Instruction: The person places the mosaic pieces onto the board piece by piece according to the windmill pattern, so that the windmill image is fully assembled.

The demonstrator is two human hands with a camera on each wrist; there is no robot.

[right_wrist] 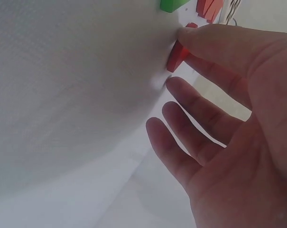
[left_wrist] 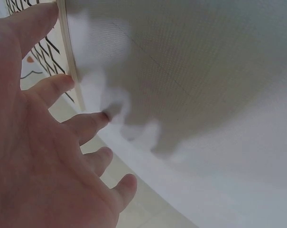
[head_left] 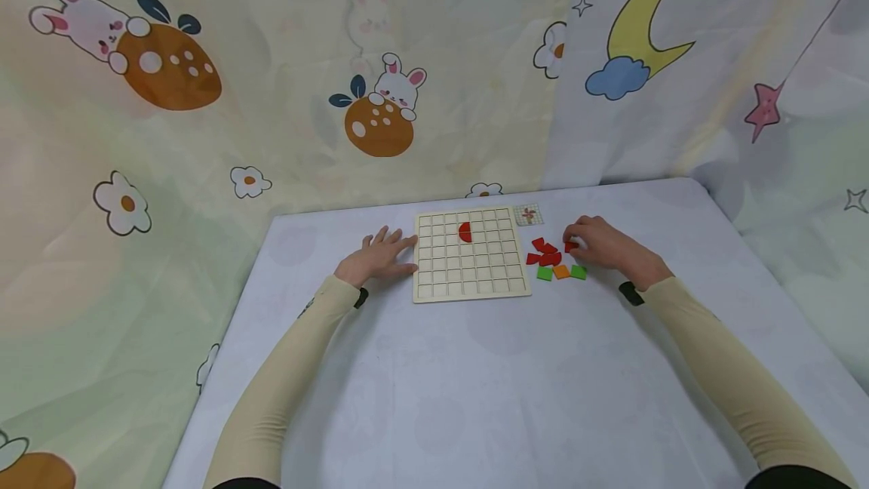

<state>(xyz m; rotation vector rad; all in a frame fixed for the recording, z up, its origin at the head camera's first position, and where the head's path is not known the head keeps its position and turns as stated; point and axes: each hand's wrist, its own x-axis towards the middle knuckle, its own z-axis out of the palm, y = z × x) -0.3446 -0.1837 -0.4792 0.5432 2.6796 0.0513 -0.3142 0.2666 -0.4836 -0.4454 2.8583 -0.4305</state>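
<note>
Cloth, smooth and pale with faint round blotches, covers the worktop [head_left: 462,383]. On it lies a square board [head_left: 434,285], pale and wood-like, its face cut by dark lines into a grid of small squares within a plain raised-looking border. One red half-disc [head_left: 465,232] lies flat on the board's upper middle, straight side to the right and curve to the left. Just beside the board's upper right corner is a small card [head_left: 529,214] with a fine grid and a reddish pinwheel-like figure. To the right of the board, red pieces [head_left: 551,258] with straight and curved edges lie bunched together, some touching; below them sit two flat green squares [head_left: 578,272] with an orange square [head_left: 560,272] between them.

The right hand [head_left: 604,242] reaches in from the right, its thumb and index finger pinching a thick, glossy-looking red piece [right_wrist: 176,56] beside the bunch; its other three fingers are bent softly and spread apart, away from the piece. The left hand [head_left: 380,257] has its fingers extended and fanned, gripping nothing, with thumb and index finger touching the board's left edge and the remaining fingers out over the cloth. Both forearms slant inward in close-fitting beige sleeves [head_left: 292,368], with dark bands [head_left: 631,293] at the wrists.
</note>
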